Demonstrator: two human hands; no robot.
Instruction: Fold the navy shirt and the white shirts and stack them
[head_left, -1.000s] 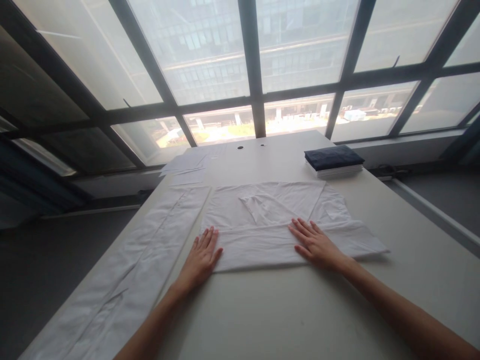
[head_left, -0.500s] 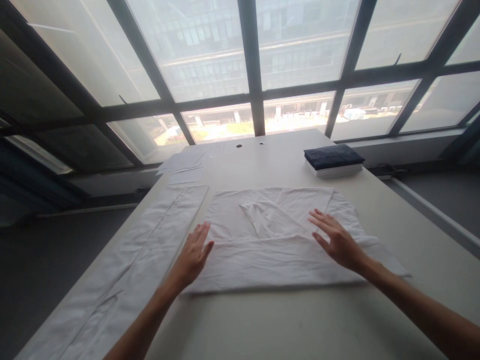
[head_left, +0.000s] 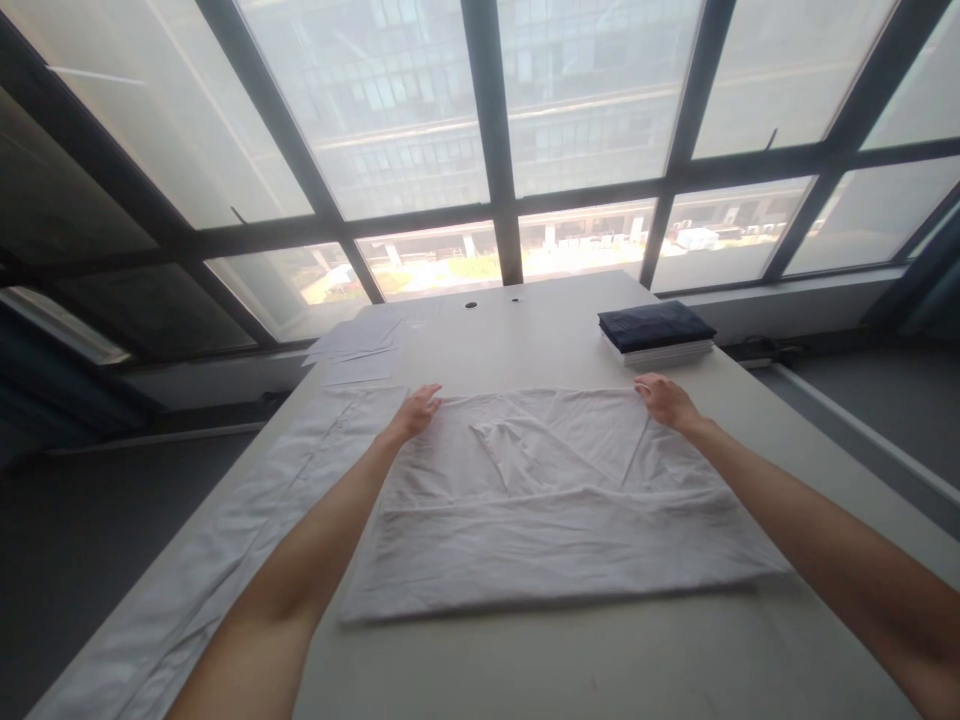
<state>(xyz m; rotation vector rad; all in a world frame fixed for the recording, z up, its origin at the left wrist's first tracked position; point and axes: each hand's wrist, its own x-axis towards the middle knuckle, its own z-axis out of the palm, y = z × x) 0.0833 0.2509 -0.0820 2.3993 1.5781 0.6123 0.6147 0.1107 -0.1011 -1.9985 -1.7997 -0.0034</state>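
Note:
A white garment (head_left: 555,500), partly folded, lies flat in the middle of the pale table (head_left: 570,330). Both of my arms stretch across it to its far edge. My left hand (head_left: 416,408) is at the far left corner, fingers curled and pinched on the cloth edge. At the far right corner my right hand (head_left: 664,398) is curled over the cloth edge in the same way.
A long strip of white fabric (head_left: 225,560) runs along the table's left edge. Loose paper sheets (head_left: 356,345) lie at the far left. A stack of folded dark and white cloth (head_left: 655,332) sits at the far right. Big windows stand beyond the table.
Both hands left the near fold, where they lay flat, and reached forward to the garment's far corners. Their fingers have closed on the cloth edge.

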